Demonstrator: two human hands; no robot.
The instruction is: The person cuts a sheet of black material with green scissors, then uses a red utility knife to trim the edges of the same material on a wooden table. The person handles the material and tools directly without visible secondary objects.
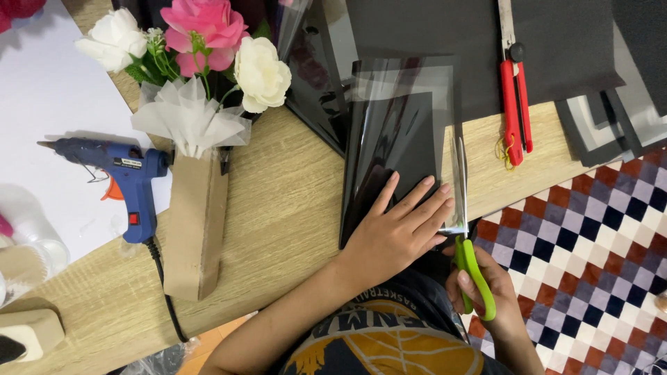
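Fingers of the left hand lie spread and flat, pressing down on a clear film sheet that rests on the wooden table. Just right of those fingers, the right hand is clenched round the green handles of scissors, whose blades run up along the sheet's right edge. Left of the sheet stands a brown cardboard vase with pink and white flowers. Farther left lies a blue glue gun bearing a small pale rectangular label. Right of the sheet lies a red cutter.
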